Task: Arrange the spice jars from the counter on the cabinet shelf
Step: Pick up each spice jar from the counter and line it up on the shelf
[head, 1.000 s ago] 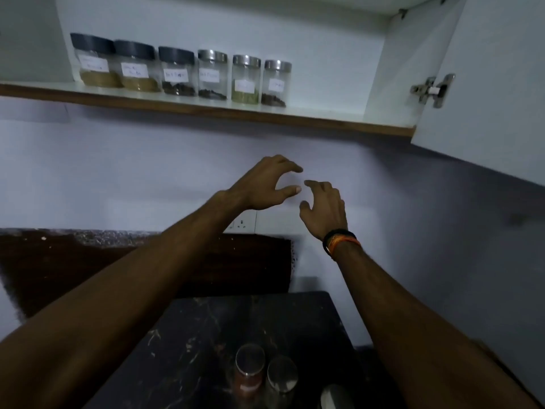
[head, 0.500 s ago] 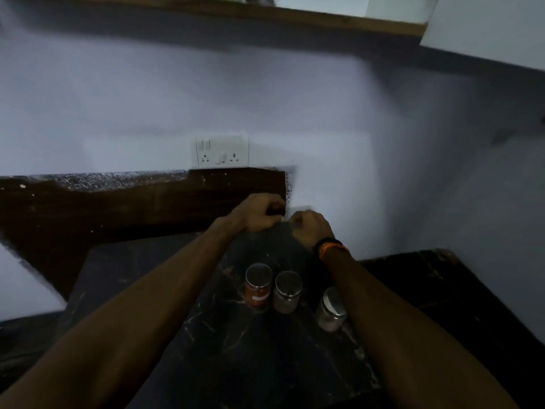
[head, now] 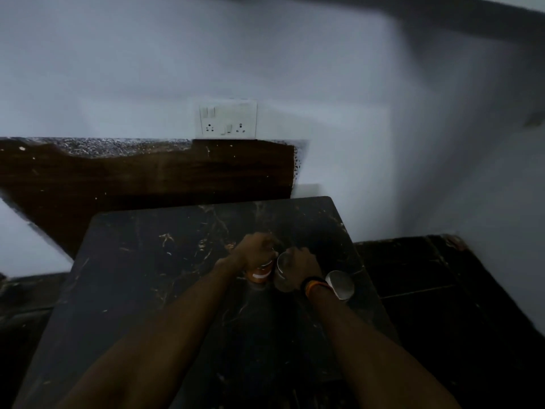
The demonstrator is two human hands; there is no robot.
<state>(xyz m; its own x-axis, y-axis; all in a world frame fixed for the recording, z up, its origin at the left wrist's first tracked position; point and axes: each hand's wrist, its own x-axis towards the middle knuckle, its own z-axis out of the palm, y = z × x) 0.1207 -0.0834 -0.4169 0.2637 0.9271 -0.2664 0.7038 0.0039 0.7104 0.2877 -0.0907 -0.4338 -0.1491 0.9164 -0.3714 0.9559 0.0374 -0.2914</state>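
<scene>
Three spice jars stand on the dark marbled counter (head: 153,276). My left hand (head: 255,250) is wrapped over the top of the jar with orange-red spice (head: 259,274). Beside it, my right hand (head: 300,261), with a black and orange wristband, grips the clear jar (head: 281,274) from the right. A third jar with a silver lid (head: 340,284) stands free just right of my right wrist. The cabinet shelf is out of view above.
A white switch and socket plate (head: 227,119) sits on the wall behind the counter. A brown backsplash (head: 147,175) runs along the left. The counter's right edge drops to a dark tiled floor (head: 427,276).
The view has tilted down from the shelf to the counter. Both hands have dropped from in front of the wall onto the two jars and closed around them.
</scene>
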